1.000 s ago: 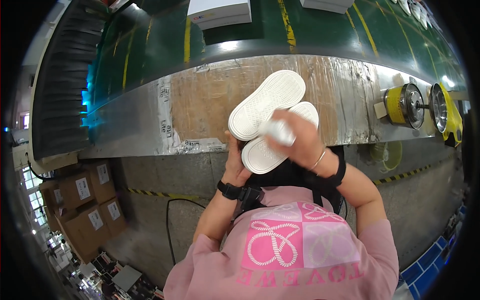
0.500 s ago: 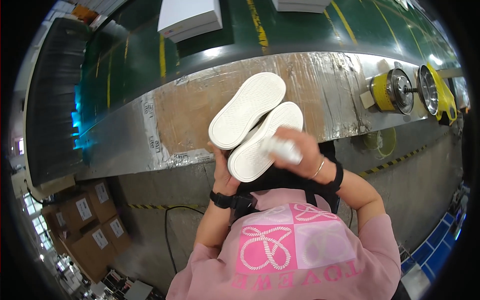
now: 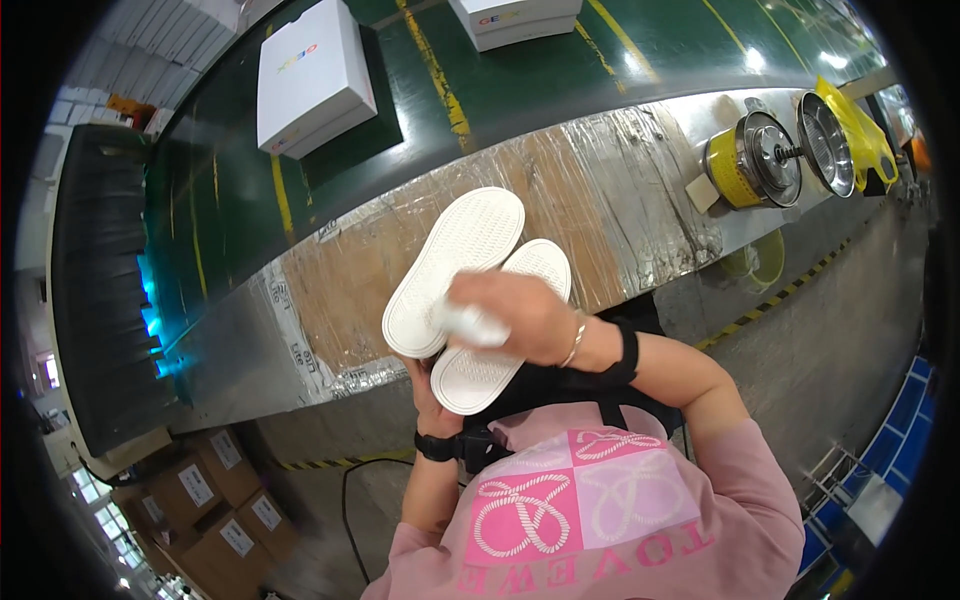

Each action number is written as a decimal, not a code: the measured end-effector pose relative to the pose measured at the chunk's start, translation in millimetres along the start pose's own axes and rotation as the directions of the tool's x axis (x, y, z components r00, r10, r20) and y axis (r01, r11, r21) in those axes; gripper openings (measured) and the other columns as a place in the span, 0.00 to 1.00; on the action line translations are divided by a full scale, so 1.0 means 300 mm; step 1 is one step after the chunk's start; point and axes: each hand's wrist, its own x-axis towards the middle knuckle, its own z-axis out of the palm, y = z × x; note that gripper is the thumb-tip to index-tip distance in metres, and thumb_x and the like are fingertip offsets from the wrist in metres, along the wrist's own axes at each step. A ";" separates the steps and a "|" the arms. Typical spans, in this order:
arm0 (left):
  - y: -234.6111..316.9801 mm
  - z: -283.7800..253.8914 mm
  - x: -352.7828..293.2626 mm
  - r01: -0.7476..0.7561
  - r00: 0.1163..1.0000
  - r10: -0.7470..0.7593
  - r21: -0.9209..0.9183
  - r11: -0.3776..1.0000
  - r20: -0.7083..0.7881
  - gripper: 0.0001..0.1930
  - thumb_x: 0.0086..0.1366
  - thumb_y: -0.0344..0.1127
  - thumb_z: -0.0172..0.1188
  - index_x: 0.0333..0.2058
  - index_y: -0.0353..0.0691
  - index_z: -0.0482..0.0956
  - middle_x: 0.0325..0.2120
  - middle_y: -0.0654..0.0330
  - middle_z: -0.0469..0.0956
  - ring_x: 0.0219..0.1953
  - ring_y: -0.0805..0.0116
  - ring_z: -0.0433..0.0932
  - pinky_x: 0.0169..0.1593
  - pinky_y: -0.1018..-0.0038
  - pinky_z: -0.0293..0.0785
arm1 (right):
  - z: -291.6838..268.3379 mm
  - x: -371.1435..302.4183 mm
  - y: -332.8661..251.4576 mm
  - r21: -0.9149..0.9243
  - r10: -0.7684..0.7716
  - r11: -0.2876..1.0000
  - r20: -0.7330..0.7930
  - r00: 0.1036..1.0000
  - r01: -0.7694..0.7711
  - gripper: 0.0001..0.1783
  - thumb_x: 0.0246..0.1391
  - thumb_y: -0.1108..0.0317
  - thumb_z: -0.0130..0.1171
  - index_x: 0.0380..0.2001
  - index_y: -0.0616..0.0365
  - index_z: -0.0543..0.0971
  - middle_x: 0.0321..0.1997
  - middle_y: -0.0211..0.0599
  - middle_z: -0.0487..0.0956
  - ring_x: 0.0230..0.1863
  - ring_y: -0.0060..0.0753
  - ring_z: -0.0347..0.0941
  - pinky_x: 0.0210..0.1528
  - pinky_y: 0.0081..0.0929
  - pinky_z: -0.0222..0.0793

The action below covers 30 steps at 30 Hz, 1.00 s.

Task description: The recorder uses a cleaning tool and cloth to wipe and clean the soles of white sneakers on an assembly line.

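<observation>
Two white shoes (image 3: 462, 245) by the bench edge (image 3: 240, 405), cardboard (image 3: 345, 300) either side; left hand (image 3: 432, 398) holds both, right hand (image 3: 528, 318) one white wad (image 3: 474, 326).

Pink capital letters (image 3: 575, 550) run across the pink shirt (image 3: 740, 500) below its four-square rope print — upside down to the wearer's eye. One white box (image 3: 320, 95) has a short word (image 3: 297, 58) in several colours on its lid; a second white box (image 3: 535, 22) carries similar coloured lettering on its side. Dark letters repeat along the pale tape (image 3: 292, 335) edging the cardboard (image 3: 335, 290). White labels (image 3: 198, 487) sit on the brown cartons (image 3: 205, 555) — their print too small for me to make out.
</observation>
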 end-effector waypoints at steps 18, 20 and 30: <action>-0.007 -0.023 0.005 0.006 0.999 -0.010 0.100 0.995 0.037 0.38 0.67 0.64 0.45 0.63 0.38 0.62 0.60 0.52 0.67 0.58 0.57 0.71 0.59 0.64 0.73 | -0.088 0.007 0.165 -0.175 0.407 0.871 -0.267 0.874 -0.459 0.23 0.46 0.62 0.71 0.43 0.57 0.74 0.33 0.47 0.80 0.33 0.46 0.80 0.35 0.34 0.76; -0.005 -0.013 0.000 0.019 1.000 -0.020 0.062 0.998 0.019 0.36 0.69 0.62 0.43 0.64 0.39 0.61 0.60 0.51 0.67 0.58 0.55 0.71 0.58 0.61 0.74 | -0.052 -0.011 0.078 -0.143 0.278 0.944 -0.144 0.950 -0.298 0.24 0.45 0.61 0.71 0.44 0.57 0.74 0.33 0.46 0.79 0.34 0.48 0.79 0.36 0.37 0.75; -0.005 -0.021 0.004 0.108 0.994 -0.108 -0.023 0.994 0.012 0.35 0.70 0.62 0.42 0.63 0.40 0.62 0.59 0.49 0.68 0.56 0.53 0.74 0.53 0.59 0.79 | -0.139 0.084 0.348 -0.095 0.601 0.753 -0.303 0.740 -0.651 0.22 0.49 0.61 0.67 0.43 0.58 0.71 0.31 0.50 0.80 0.32 0.52 0.79 0.35 0.39 0.74</action>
